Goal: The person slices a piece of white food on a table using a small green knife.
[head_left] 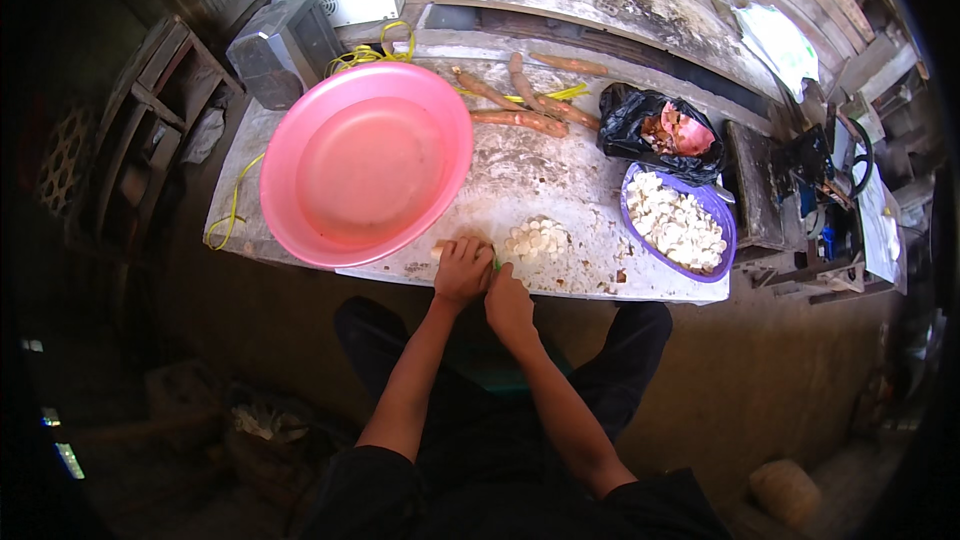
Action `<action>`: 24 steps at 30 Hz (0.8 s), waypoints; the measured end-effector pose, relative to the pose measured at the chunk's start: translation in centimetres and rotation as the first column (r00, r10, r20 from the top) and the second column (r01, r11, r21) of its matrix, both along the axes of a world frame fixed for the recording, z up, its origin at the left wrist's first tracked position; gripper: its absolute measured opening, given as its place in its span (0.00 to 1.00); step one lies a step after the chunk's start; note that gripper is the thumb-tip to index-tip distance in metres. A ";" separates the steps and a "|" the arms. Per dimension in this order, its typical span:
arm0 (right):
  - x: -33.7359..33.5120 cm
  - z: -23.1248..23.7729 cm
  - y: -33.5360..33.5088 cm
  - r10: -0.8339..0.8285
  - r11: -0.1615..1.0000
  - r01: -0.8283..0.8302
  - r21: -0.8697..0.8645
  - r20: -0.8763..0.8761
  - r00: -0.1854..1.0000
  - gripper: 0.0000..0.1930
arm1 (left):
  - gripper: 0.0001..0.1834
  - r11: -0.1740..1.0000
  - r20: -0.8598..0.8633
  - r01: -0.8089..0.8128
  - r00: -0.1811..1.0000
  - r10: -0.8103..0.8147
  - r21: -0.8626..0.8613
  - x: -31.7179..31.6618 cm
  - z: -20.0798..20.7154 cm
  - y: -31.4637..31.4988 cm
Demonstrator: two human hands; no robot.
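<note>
At the table's near edge my left hand point(464, 268) is closed over a pale peeled cassava root point(437, 251), pressing it to the tabletop; its end shows past my fingers. Right beside it, my right hand point(509, 302) grips a knife point(497, 265), of which only a bit of green shows; the blade is mostly hidden between my hands. Just to the right lies a small heap of round white cassava slices point(537, 238). Farther right, a purple basket point(727, 220) is filled with more white slices point(678, 225).
A large pink basin point(285, 210) with liquid in it takes up the table's left side. Unpeeled cassava roots point(520, 120) and a yellow cord point(570, 93) lie at the back. Behind the basket sits a black plastic bag point(625, 125) with peelings. A grey box-shaped device point(282, 45) stands back left.
</note>
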State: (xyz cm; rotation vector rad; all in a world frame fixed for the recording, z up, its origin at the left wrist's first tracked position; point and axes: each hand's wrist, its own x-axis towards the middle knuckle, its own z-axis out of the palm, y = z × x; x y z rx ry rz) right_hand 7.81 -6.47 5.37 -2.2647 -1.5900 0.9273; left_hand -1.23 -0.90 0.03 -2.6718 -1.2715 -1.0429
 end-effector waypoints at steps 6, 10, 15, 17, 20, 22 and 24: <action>0.5 -1.1 1.0 0.019 0.999 -0.019 -0.028 0.001 1.000 0.11 | 0.08 1.000 -0.005 -0.010 1.000 0.010 -0.021 -0.2 0.0 0.3; 1.2 -1.7 1.5 -0.017 1.000 0.017 -0.015 -0.053 0.998 0.12 | 0.09 1.000 -0.061 -0.019 0.998 0.018 -0.019 -0.3 -0.7 0.5; 3.7 -2.7 2.0 -0.088 0.996 0.088 -0.021 -0.434 0.896 0.16 | 0.09 0.999 -0.081 -0.039 0.996 0.039 -0.003 -0.3 -0.7 0.8; 4.3 -2.8 1.9 -0.079 0.996 0.086 -0.007 -0.473 0.878 0.17 | 0.09 0.999 -0.094 -0.045 0.995 0.046 0.007 -0.3 -0.6 0.7; 4.6 -1.6 1.5 -0.049 0.992 0.091 0.092 -0.384 0.922 0.16 | 0.09 0.999 -0.085 -0.046 0.995 0.046 -0.001 -0.5 -0.5 0.7; 4.4 -0.9 1.2 -0.037 0.981 0.084 0.175 -0.252 0.967 0.15 | 0.09 0.999 -0.081 -0.044 0.996 0.043 -0.009 -0.7 -0.4 0.6; 4.4 -0.8 1.0 -0.061 0.961 0.110 0.254 -0.193 0.979 0.13 | 0.09 0.999 -0.074 -0.034 0.997 0.033 -0.015 -0.7 -0.4 0.6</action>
